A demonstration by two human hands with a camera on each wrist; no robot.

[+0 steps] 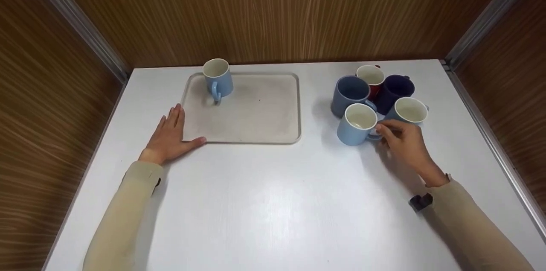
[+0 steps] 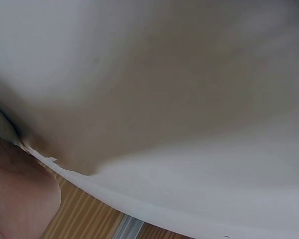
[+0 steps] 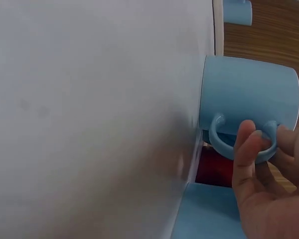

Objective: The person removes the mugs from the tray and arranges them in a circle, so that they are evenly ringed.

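Observation:
My right hand point(image 1: 403, 141) pinches the handle of a light blue mug point(image 1: 354, 131) with a pale inside. In the right wrist view the fingers of that hand point(image 3: 269, 184) are curled at the mug's handle point(image 3: 222, 142). The mug is upright, at the front of a cluster of mugs. With fingers spread, my left hand point(image 1: 170, 134) lies at the near left corner of a beige tray point(image 1: 256, 111), its thumb along the front edge. Another light blue mug point(image 1: 222, 83) stands on the tray at its back left, handle toward me. The left wrist view shows mostly the white table.
Around the held mug stand a grey-blue mug point(image 1: 341, 100), a red mug point(image 1: 370, 77) with a pale inside, a dark purple mug point(image 1: 396, 89) and another light blue mug point(image 1: 410, 111). Wood-grain panels point(image 1: 273, 10) wall the white table point(image 1: 256, 202) at the back and sides.

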